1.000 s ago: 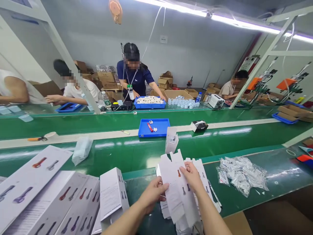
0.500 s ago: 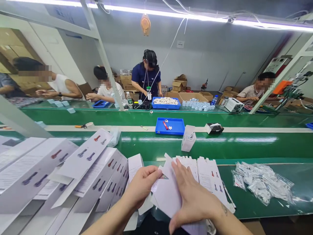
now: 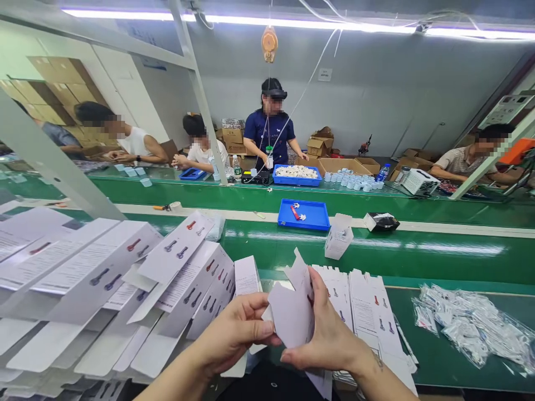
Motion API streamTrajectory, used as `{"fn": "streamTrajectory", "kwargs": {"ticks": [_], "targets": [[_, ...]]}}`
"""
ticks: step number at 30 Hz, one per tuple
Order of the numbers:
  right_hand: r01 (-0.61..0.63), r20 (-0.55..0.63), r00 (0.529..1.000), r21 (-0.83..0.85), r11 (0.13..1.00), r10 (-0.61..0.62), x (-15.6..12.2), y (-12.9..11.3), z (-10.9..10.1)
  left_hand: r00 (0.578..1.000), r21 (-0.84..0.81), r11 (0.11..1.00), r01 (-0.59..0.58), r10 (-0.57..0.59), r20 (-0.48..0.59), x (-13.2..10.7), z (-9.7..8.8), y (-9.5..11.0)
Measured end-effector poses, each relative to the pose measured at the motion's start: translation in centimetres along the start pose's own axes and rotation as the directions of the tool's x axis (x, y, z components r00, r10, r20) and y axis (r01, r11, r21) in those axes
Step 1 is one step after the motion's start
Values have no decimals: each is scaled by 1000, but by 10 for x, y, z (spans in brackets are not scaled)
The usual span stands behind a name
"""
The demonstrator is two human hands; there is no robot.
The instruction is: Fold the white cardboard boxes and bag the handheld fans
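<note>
Between my hands is a white cardboard box (image 3: 288, 314), its end flaps sticking up and out. My left hand (image 3: 238, 331) pinches a flap at the box's left side between thumb and fingers. Wrapped around the right side is my right hand (image 3: 330, 328), thumb at the lower front and fingers behind. Just beyond it lie flat, unfolded printed boxes (image 3: 370, 312) in a stack. To the left, many opened white boxes (image 3: 100, 267) with printed pictures of small red and dark tools are piled up.
Clear plastic bags of white parts (image 3: 472, 323) lie on the right of the green bench. Ahead are an upright filled box (image 3: 339, 236), a blue tray (image 3: 304, 214) and a black-and-white packet (image 3: 381, 221). Several people work across the line; a white post (image 3: 62, 161) slants at left.
My right hand has gone from lying spread over the flat cardboard to gripping its side, and the box has opened out and turned. The view has swung left.
</note>
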State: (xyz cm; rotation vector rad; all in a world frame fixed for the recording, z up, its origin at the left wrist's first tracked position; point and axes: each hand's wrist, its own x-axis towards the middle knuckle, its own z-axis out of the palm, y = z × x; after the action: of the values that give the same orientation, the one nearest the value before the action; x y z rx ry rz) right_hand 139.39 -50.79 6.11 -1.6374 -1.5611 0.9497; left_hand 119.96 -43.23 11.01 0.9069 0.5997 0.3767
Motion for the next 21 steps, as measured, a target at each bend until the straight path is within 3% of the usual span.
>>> {"fn": "streamTrajectory", "kwargs": {"ticks": [3, 6, 8, 11, 14, 16, 18, 19, 21], "targets": [[172, -128, 974, -134, 976, -189, 1, 4, 3, 988, -75, 997, 16, -27, -149, -1, 0, -7], [328, -202, 892, -324, 888, -404, 2, 8, 3, 966, -70, 996, 48, -64, -250, 1, 1, -11], [390, -153, 864, -398, 830, -479, 3, 10, 4, 962, 9, 997, 74, -69, -262, 2, 3, -11], [485, -43, 832, -428, 763, -553, 2, 10, 9, 980, 183, 978, 96, -61, -187, 3, 3, -12], [545, -57, 787, -401, 736, -614, 0, 6, 10, 974, 146, 988, 54, -20, -225, 2, -4, -16], [520, -75, 826, -280, 807, -559, 0, 1, 1, 967, 37, 998, 46, -35, -254, -1, -16, -14], [371, -19, 928, -30, 928, -372, 1, -4, -17, 987, 7, 999, 44, -43, -153, -3, -31, -3], [264, 50, 962, 99, 959, -269, 3, -6, -27, 993, 28, 1000, -5, 8, -119, -3, -38, 6], [109, 229, 957, 281, 954, -177, 8, -10, -44, 971, 140, 971, -192, 209, -119, 1, -44, 28]]}}
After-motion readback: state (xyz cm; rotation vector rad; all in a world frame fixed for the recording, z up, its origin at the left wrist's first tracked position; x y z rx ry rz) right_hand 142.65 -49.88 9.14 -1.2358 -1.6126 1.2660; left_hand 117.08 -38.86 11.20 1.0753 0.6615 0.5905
